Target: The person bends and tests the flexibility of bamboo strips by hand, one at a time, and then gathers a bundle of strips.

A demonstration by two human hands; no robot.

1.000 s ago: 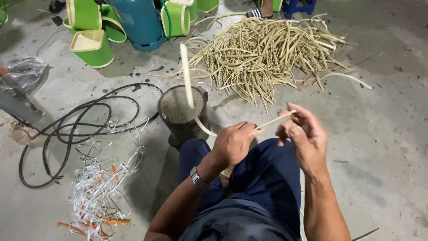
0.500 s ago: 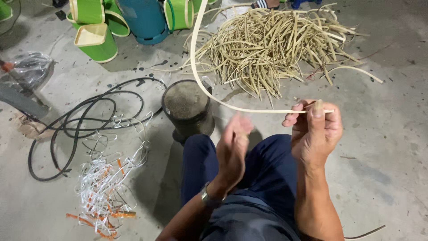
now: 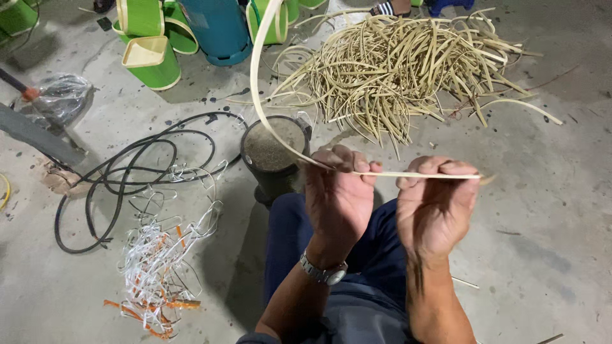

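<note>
Cane strip (image 3: 408, 174) pinched at both ends: left hand (image 3: 338, 197) and right hand (image 3: 437, 210), fingers closed on it, above lap. Free length curving up past dark pot (image 3: 274, 153). Beyond: strip pile (image 3: 395, 64), black cable (image 3: 127, 172).

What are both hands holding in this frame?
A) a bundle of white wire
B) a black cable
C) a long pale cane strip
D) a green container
C: the left hand and right hand pinch a long pale cane strip that curves upward.
</note>
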